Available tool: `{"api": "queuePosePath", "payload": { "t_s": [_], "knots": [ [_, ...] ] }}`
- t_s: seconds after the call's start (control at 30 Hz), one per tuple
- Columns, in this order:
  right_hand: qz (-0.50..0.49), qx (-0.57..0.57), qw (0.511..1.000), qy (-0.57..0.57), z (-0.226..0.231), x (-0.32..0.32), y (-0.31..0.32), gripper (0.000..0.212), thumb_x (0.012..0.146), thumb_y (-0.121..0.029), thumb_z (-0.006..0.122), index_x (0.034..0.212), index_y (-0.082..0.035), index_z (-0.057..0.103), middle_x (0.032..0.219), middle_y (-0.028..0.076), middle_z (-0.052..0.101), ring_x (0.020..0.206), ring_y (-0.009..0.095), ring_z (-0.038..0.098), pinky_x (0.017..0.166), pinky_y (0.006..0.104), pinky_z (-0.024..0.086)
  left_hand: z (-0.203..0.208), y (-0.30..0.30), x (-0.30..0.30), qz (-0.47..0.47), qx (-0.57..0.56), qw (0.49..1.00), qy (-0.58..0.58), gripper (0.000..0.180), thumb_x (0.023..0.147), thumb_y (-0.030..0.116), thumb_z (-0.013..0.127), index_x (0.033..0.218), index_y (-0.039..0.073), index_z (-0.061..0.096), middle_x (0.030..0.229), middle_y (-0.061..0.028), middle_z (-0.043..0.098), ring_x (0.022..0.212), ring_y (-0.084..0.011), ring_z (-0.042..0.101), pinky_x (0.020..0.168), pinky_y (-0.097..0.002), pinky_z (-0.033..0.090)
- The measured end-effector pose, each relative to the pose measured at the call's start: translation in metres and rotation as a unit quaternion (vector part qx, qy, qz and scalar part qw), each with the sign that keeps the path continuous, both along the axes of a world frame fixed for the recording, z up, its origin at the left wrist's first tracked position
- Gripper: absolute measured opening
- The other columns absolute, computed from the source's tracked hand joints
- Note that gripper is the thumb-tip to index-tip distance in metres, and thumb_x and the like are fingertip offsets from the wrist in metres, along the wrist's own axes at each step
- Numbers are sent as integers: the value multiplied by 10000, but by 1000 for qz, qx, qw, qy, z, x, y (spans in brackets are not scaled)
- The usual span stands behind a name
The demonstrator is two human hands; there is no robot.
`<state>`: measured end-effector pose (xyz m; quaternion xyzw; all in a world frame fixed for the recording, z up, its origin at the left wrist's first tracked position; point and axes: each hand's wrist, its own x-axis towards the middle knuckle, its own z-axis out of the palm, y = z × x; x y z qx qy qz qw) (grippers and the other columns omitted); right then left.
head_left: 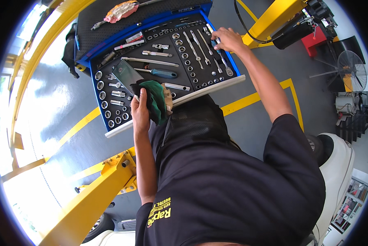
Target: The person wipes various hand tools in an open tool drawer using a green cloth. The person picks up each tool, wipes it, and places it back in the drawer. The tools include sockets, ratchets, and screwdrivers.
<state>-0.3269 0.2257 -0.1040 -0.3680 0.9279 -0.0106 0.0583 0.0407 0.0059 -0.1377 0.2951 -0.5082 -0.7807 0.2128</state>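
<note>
My left hand (140, 112) is closed around a bunched green cloth (156, 100) at the front edge of the open tool drawer (184, 97). A dark, flat, rectangular thing like a phone (127, 76) sticks out above the cloth, over the tools. At the drawer's right side, my right hand (230, 40) has its fingers curled on the blue handle of a ratchet (229, 72). The ratchet's round head lies toward the front right corner. Left of it are wrenches (195, 50) and a column of sockets (181, 49). A blue-handled screwdriver (163, 74) lies mid-drawer.
On the black cabinet top (93, 39) lies a silvery-pink wrapped bundle (120, 11). Yellow lift arms (98, 192) stand at lower left and upper right. A white car (336, 168) is at right, near a standing fan (351, 70). Yellow lines mark the grey floor.
</note>
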Motion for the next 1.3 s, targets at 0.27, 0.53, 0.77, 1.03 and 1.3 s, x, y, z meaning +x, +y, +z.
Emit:
{"api": "queuePosePath", "payload": {
  "t_s": [0.27,0.53,0.77,1.03,1.3],
  "knots": [
    [-9,8,1000,25,-23,9,27,584,889,-217,807,1422,-408,664,1532,56,547,1359,345,539,1142,530,482,2,-4,2,-3,53,998,39,303,1117,316,577,1144,39,696,974,-18,739,803,-85,698,697,-248,570],
    [-5,-51,997,66,-19,36,37,386,950,-214,751,1302,-371,758,1593,66,510,1429,330,481,1165,475,469,12,3,3,14,30,999,5,292,1113,314,588,1126,44,699,972,-9,736,802,-73,687,702,-244,562],
    [-3,-39,999,-34,-1,-10,14,267,954,-299,741,1214,-317,801,1569,82,533,1430,360,492,1156,524,450,4,-2,1,12,44,999,27,325,1111,348,584,1156,39,677,1042,-38,728,878,-105,699,755,-273,575],
    [-17,-145,987,61,-27,-42,-27,364,980,-239,697,1343,-254,721,1408,141,610,1305,386,569,1129,476,468,3,-7,6,23,86,995,52,517,1118,478,515,1345,23,609,1205,-86,696,1050,-170,698,902,-336,580],
    [20,-81,991,101,-43,-41,-33,377,979,-197,696,1346,-273,732,1443,107,576,1331,380,532,1113,482,497,6,-2,7,42,83,995,21,467,1120,452,525,1237,22,665,1102,-58,722,942,-129,697,818,-291,575]
  ]
}}
